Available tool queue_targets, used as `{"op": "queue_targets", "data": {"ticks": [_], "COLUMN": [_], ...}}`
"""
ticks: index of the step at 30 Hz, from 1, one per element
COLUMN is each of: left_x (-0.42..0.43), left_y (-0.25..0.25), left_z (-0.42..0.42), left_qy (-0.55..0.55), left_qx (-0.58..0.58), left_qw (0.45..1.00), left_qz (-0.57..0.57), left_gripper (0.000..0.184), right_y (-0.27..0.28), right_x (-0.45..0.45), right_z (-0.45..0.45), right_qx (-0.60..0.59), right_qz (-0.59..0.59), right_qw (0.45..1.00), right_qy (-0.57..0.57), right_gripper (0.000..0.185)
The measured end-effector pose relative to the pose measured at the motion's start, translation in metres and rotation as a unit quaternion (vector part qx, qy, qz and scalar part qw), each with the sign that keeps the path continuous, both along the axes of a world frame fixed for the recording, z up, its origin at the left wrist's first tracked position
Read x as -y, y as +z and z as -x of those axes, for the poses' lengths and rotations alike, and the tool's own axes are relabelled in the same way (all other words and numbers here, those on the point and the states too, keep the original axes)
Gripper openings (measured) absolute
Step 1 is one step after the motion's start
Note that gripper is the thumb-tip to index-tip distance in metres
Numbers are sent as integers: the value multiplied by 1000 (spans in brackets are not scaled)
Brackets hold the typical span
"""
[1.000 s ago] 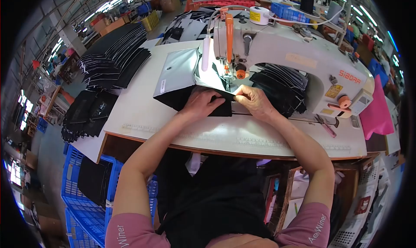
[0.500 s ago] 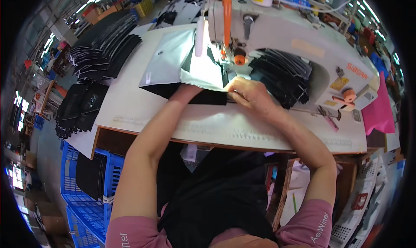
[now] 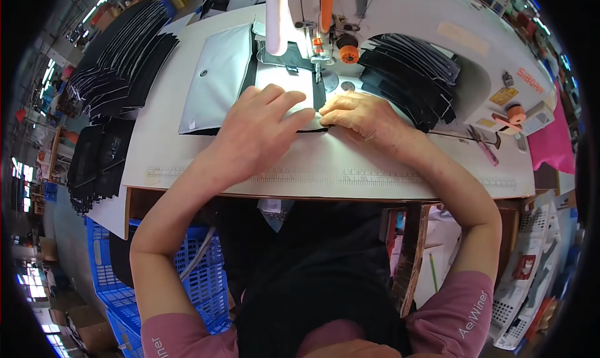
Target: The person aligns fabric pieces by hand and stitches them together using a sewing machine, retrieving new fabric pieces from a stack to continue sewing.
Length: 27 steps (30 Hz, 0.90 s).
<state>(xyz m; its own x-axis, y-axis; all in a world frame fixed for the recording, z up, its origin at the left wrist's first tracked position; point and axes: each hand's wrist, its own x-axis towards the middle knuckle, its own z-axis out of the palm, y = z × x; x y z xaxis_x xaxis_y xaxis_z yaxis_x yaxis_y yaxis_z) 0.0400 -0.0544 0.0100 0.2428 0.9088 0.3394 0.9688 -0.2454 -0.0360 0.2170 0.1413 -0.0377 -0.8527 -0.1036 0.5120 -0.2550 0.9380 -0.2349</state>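
Note:
A light grey fabric piece (image 3: 215,76) with black backing and a small round metal fitting lies on the sewing table, its right part under the sewing machine's needle area (image 3: 318,70). My left hand (image 3: 265,126) rests over the piece's front part, fingers apart and palm down. At the front right corner, beside the black strip, my right hand (image 3: 362,117) pinches the edge between thumb and fingers. The fingertips of both hands are close together just in front of the presser foot. My left hand hides part of the grey cloth.
Black fabric pieces (image 3: 409,76) are stacked under the machine arm (image 3: 462,26). More dark stacks (image 3: 125,58) stand at the table's left. Pink-handled snips (image 3: 487,151) lie on the right. Below the front edge are blue plastic baskets (image 3: 203,277). Pink cloth (image 3: 550,139) hangs at far right.
My left hand has come out from under the grey piece and now lies on top of it. The raised flap is now down flat. My right hand still holds the corner.

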Motion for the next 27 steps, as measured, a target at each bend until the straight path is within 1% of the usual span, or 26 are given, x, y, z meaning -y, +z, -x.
{"op": "queue_targets", "data": {"ticks": [3,9,13,14,18,24,27], "left_x": [-32,-25,-28,-29,-30,-50,-58], "left_y": [-29,-39,-45,-45,-38,-39,-39], "left_z": [14,16,17,19,24,35,41], "left_qy": [-63,-30,-112,-109,-111,-105,-102], "left_qx": [-42,3,8,10,50,66,44], "left_qw": [993,997,983,983,990,991,993], "left_qz": [-89,-68,-145,-149,-75,-55,-51], "left_gripper": [15,13,14,14,17,13,10], "right_y": [3,11,18,19,17,23,20], "right_x": [0,7,12,12,8,-4,-9], "right_z": [-6,-7,-10,-9,-7,0,5], "right_qx": [-2,13,21,24,16,63,59], "right_qz": [-14,-60,-111,-115,-81,-30,-14], "right_qw": [1000,998,993,993,996,996,996], "right_qy": [-4,-8,-26,-24,-17,-47,-57], "right_gripper": [14,15,19,19,21,25,29]}}
